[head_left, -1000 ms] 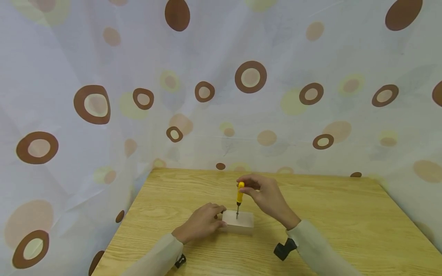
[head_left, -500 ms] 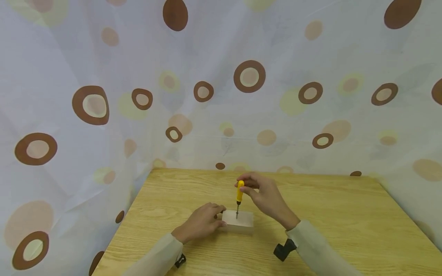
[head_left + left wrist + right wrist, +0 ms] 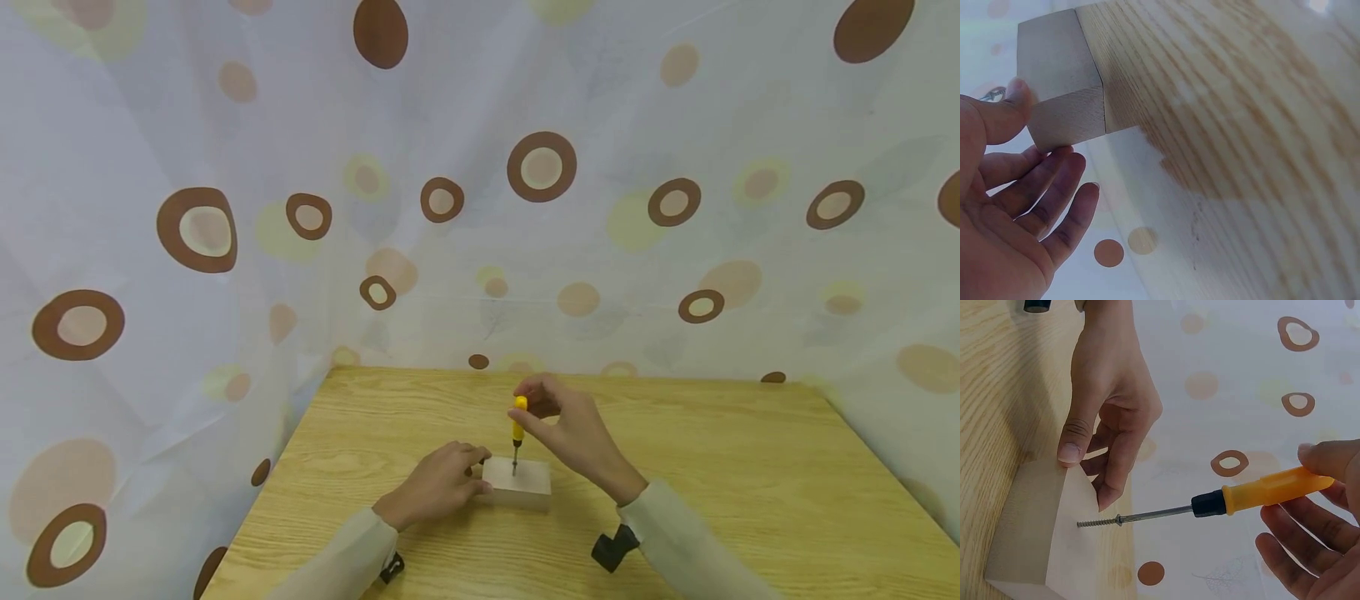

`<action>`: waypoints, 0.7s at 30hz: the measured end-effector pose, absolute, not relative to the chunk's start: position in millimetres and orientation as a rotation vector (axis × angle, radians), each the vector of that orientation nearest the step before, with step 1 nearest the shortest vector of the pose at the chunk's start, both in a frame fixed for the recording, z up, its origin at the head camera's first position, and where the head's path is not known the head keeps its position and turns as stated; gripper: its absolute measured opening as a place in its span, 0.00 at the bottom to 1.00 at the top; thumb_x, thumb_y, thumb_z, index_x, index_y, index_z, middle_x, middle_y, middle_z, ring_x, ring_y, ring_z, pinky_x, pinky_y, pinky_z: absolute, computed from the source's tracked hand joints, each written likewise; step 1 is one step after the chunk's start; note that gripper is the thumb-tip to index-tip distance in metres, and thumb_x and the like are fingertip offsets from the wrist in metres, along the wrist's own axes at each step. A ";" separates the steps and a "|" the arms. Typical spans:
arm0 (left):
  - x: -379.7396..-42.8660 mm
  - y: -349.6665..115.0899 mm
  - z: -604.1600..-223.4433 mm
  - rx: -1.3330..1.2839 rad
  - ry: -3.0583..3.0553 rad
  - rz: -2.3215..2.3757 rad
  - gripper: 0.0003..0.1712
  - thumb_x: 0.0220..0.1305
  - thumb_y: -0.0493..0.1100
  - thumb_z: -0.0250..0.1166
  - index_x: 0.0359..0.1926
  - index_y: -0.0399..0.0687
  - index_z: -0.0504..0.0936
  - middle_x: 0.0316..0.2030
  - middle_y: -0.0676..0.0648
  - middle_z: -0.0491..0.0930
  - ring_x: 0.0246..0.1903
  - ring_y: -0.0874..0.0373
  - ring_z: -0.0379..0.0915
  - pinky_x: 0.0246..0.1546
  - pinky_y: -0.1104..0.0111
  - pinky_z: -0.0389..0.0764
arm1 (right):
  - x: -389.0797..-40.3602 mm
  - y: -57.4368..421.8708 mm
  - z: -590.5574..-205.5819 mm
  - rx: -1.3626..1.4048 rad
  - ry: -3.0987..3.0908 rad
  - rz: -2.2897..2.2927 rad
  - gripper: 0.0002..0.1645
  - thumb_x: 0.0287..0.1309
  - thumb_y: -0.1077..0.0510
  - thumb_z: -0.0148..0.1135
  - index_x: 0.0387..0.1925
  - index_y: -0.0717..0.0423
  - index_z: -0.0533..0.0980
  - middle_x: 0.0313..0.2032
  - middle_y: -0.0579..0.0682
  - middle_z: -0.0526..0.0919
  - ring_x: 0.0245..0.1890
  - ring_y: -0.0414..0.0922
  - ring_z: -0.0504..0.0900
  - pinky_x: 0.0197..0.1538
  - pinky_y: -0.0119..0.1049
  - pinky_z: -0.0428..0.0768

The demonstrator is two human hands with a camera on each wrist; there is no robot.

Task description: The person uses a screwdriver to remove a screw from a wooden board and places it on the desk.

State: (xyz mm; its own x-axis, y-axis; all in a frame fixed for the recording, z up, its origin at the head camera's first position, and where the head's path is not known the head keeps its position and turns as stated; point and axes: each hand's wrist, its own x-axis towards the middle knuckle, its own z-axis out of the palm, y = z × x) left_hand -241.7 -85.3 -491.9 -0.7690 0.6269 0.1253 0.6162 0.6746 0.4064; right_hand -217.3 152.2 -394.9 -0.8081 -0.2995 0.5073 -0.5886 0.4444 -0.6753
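A pale wooden block [image 3: 531,493] lies on the table, and its left end is held by my left hand [image 3: 438,487], thumb on the near edge and fingers on the far side. In the right wrist view a threaded screw [image 3: 1099,522] stands in the block's top face, most of its shank exposed. The tip of a screwdriver [image 3: 1266,492] with a yellow handle and black collar meets the screw's head. My right hand [image 3: 577,433] pinches the upper handle between thumb and fingers. In the left wrist view, the block [image 3: 1060,69] hides most of the screwdriver.
The wood-grain table [image 3: 720,483] stretches out on both sides of the hands. Behind it and along the left hangs a pale curtain [image 3: 480,242] with brown ring patterns. A black wrist mount [image 3: 615,547] sits under the right sleeve.
The right thumb has shifted left across the handle as the right hand turned. The handle's top has tipped slightly left. The left hand and block stay put.
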 end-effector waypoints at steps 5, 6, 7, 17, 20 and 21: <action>-241.3 -85.9 -492.1 1.062 2.858 0.667 0.27 0.70 0.54 0.69 0.61 0.42 0.82 0.54 0.49 0.83 0.42 0.62 0.77 0.41 0.71 0.80 | -217.3 153.4 -395.1 0.725 -2.392 1.238 0.13 0.62 0.55 0.73 0.47 0.50 0.82 0.39 0.40 0.88 0.37 0.38 0.87 0.42 0.37 0.85; -241.3 -86.0 -491.9 1.062 2.859 0.665 0.27 0.70 0.54 0.69 0.62 0.42 0.82 0.54 0.49 0.83 0.43 0.62 0.77 0.41 0.71 0.80 | -217.6 153.9 -394.6 0.728 -2.398 1.230 0.12 0.63 0.57 0.72 0.48 0.50 0.82 0.40 0.40 0.88 0.38 0.39 0.87 0.43 0.37 0.86; -241.1 -86.2 -491.6 1.060 2.859 0.666 0.27 0.70 0.54 0.69 0.62 0.42 0.81 0.54 0.49 0.83 0.43 0.62 0.77 0.41 0.71 0.80 | -217.8 154.4 -394.0 0.734 -2.405 1.228 0.12 0.65 0.58 0.70 0.49 0.50 0.83 0.41 0.41 0.88 0.39 0.39 0.88 0.45 0.38 0.86; -239.8 -86.8 -489.6 1.059 2.856 0.679 0.27 0.70 0.54 0.69 0.62 0.42 0.82 0.55 0.48 0.83 0.43 0.62 0.77 0.41 0.71 0.80 | -215.0 156.4 -390.0 0.690 -2.449 1.259 0.15 0.63 0.53 0.72 0.51 0.46 0.85 0.40 0.40 0.87 0.38 0.37 0.86 0.43 0.37 0.85; -239.7 -86.2 -489.7 1.056 2.852 0.686 0.27 0.70 0.54 0.69 0.62 0.42 0.81 0.56 0.48 0.83 0.43 0.62 0.77 0.42 0.71 0.80 | -215.0 155.7 -389.8 0.695 -2.430 1.281 0.16 0.63 0.59 0.72 0.53 0.49 0.85 0.42 0.41 0.88 0.39 0.38 0.87 0.44 0.36 0.85; -239.6 -86.1 -489.6 1.054 2.852 0.688 0.28 0.70 0.54 0.69 0.62 0.41 0.81 0.56 0.48 0.83 0.43 0.62 0.77 0.42 0.71 0.80 | -215.7 155.2 -390.0 0.710 -2.426 1.281 0.17 0.64 0.61 0.71 0.54 0.50 0.84 0.43 0.42 0.89 0.40 0.38 0.87 0.45 0.37 0.85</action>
